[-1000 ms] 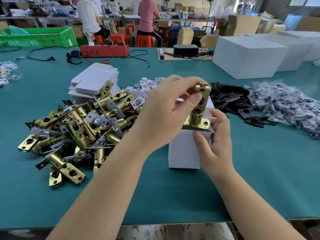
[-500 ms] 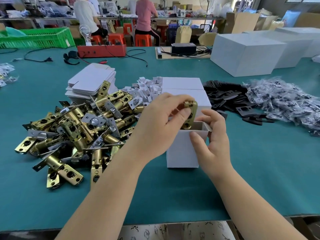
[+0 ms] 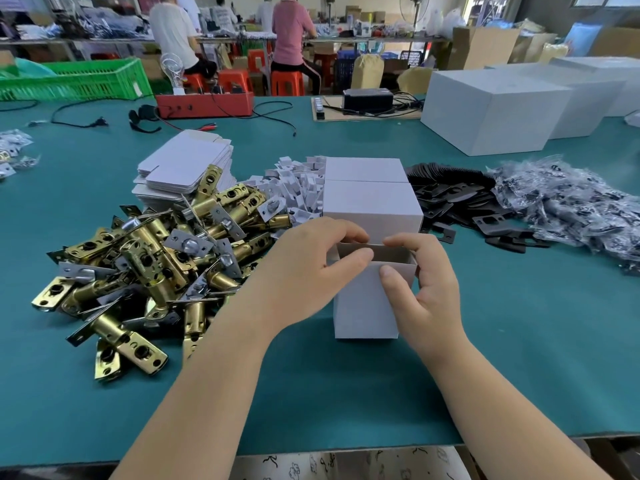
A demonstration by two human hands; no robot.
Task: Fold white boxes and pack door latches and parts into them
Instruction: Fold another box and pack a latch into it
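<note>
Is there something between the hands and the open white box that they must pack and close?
Nothing visible. The left hand and right hand already grip the rim of the small open white cardboard box. Its inside is not visible.

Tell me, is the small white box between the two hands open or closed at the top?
Open. The small white box stands upright, its grey inside wall visible at the top; the left hand and right hand grip its rim.

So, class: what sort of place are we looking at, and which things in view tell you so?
Most likely a small factory packing floor. A heap of brass door latches lies beside a stack of flat white box blanks on a long green worktable, and other workers sit at benches behind.
</note>
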